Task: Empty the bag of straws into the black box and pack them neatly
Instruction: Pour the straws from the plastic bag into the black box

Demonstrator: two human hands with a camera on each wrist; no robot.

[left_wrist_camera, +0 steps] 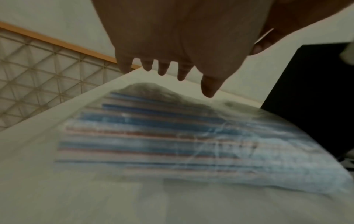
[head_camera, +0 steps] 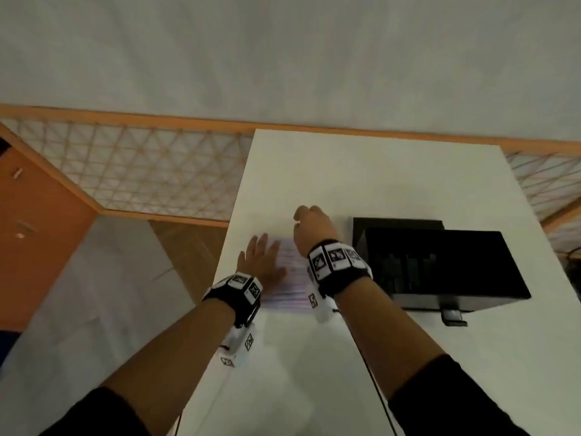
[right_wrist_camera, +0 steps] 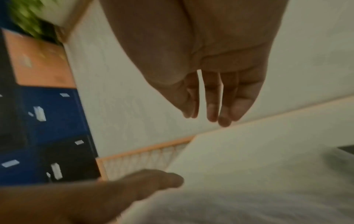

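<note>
A clear bag of blue and red striped straws [head_camera: 290,278] lies flat on the white table [head_camera: 377,171], just left of the black box [head_camera: 440,265]. My left hand [head_camera: 261,253] is over the bag's left part with its fingers straight and spread. From the left wrist, the left hand [left_wrist_camera: 172,60] hovers above the bag [left_wrist_camera: 172,136] and casts a shadow on it. My right hand [head_camera: 309,221] is above the bag's far end, holding nothing. Its fingers [right_wrist_camera: 212,98] hang relaxed and empty. The box [left_wrist_camera: 316,91] looks dark inside.
The table's left edge [head_camera: 232,234] runs close to my left hand. Beyond it are an orange-framed lattice panel [head_camera: 141,171] and orange cabinets [head_camera: 37,221]. A small clasp [head_camera: 452,316] sticks out at the box's near side. Bare table surface lies in front of the bag.
</note>
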